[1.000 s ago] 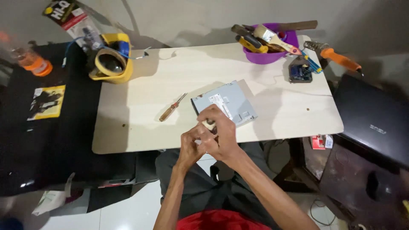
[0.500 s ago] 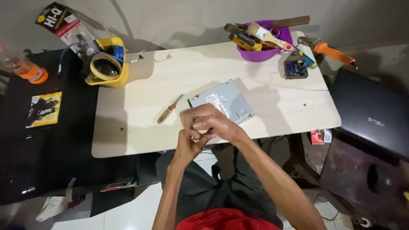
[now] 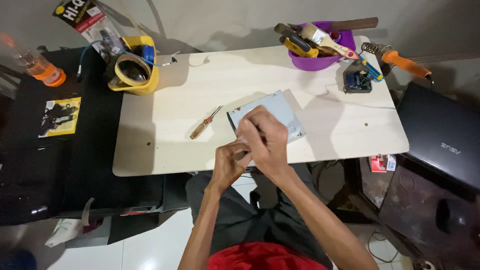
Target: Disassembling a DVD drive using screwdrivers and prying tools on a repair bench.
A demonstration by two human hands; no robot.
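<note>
In the head view, both hands met just below the centre of the frame, at the near edge of the pale wooden table (image 3: 165, 155). The left hand (image 3: 229, 162) was curled, its fingers folded in toward the right hand (image 3: 265, 142), which lay over it with knuckles up. They were pressed close together around something small; what they pinched was hidden, so I could not tell it. Directly behind the right hand, touching or nearly touching it, lay the grey metal drive (image 3: 280, 112), flat and turned at an angle, right of centre. A wooden-handled screwdriver (image 3: 204, 123) lay apart, left of the drive, untouched.

Good handling here seemed to mean keeping the hands low over the table, so that anything slipping from the fingers would land on the board and not between the knees.

At the upper right stood a purple bowl (image 3: 320, 61) of tools, at the upper left a yellow tape holder (image 3: 134, 75).
</note>
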